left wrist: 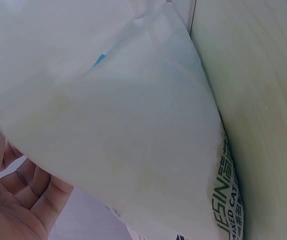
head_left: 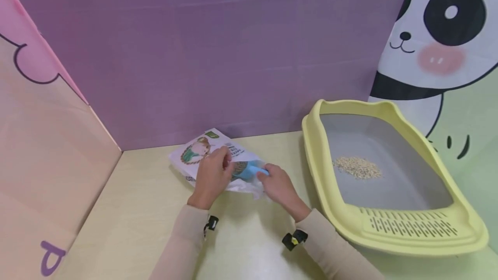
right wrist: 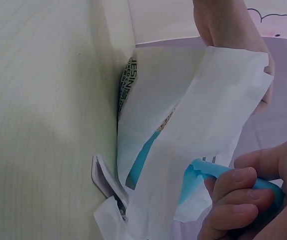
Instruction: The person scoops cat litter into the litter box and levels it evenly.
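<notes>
A white printed cat litter bag lies on the table with its torn mouth toward me. My left hand pinches the upper edge of that mouth and holds it up; in the left wrist view the bag's pale side covers part of the fingers. With curled fingers my right hand grips the handle of a light blue scoop. The scoop's head sits inside the bag opening, with brownish litter pellets at it. In the right wrist view, the paper hides much of the scoop's head, while its handle sticks out.
To the right stands a yellow-rimmed litter box with a grey floor and a slotted front ledge. A small pile of pale pellets lies in it. A purple wall panel rises behind the bag, and a pink-and-peach panel borders the left.
</notes>
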The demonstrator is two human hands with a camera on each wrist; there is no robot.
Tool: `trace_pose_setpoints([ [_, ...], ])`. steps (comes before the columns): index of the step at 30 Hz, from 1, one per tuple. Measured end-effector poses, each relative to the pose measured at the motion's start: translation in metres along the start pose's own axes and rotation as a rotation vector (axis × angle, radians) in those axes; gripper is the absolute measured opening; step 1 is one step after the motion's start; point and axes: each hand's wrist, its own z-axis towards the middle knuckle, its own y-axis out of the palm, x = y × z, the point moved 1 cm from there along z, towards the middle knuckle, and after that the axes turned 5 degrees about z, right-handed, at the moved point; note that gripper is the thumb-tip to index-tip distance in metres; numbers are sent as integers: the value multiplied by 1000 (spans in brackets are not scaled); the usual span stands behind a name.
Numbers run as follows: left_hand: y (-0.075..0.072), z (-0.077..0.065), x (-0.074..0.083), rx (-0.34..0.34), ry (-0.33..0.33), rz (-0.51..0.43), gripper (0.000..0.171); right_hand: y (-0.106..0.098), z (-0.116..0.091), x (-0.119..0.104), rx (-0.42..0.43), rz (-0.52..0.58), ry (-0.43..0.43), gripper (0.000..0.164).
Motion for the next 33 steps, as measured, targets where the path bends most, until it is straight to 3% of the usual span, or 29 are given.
trace_pose_setpoints([
  [16, 0, 0, -1, -7, -16, 4, 15, -7, -8, -15, 13, -183, -31, 28],
  [19, 0, 1, -2, -4, -14, 7, 16, -9, -8, -16, 12, -168, -32, 29],
  [27, 0, 1, 0, -4, -21, 7, 17, -14, -4, -12, -2, 18, -9, 23],
  [33, 0, 0, -1, -2, -27, 4, 17, -17, -4, -13, -22, 12, -7, 23],
])
